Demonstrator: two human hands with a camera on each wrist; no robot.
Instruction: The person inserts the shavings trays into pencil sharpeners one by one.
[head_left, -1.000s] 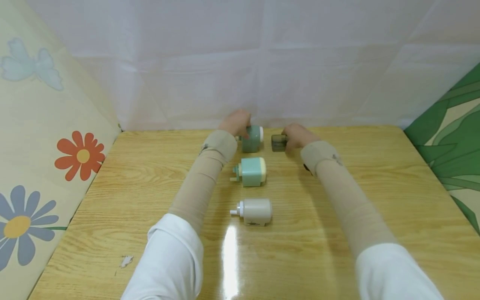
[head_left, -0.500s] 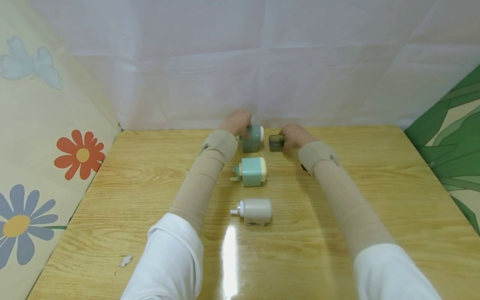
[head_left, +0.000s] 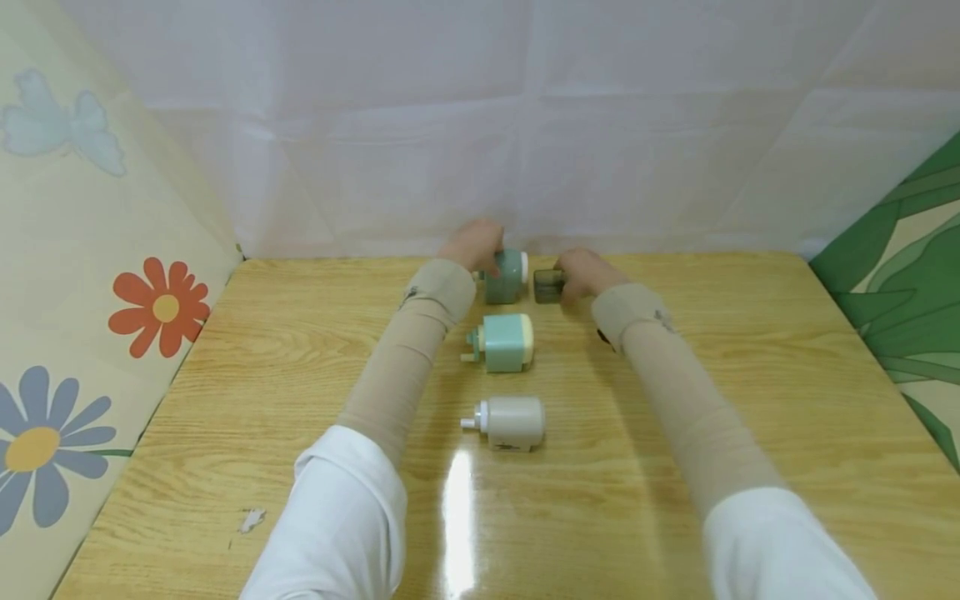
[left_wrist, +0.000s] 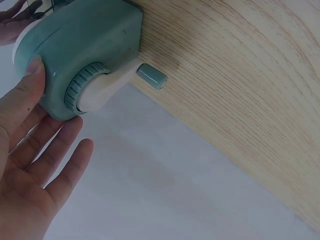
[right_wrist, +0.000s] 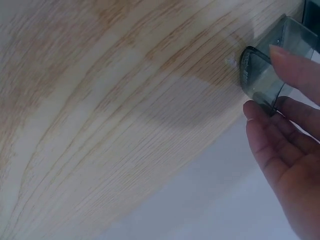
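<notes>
At the back of the table my left hand (head_left: 476, 244) grips a dark green crank pencil sharpener (head_left: 503, 277). In the left wrist view its thumb lies on the body, fingers on the side beside the pale crank handle (left_wrist: 107, 92). Just to the right, my right hand (head_left: 587, 272) pinches a smoky see-through shavings drawer (head_left: 549, 287). The right wrist view has the drawer (right_wrist: 262, 75) between thumb and fingertips, its hollow box shape plain. A narrow gap parts drawer and sharpener in the head view.
Nearer me lie a mint green and cream pencil sharpener (head_left: 507, 343) and a beige sharpener (head_left: 514, 422), cranks to the left. All are on the wooden table (head_left: 300, 375). A white cloth (head_left: 390, 167) hangs behind its back edge.
My right hand has slid left with the shavings drawer, narrowing the gap to the dark green sharpener. The left hand and the other sharpeners stay in place.
</notes>
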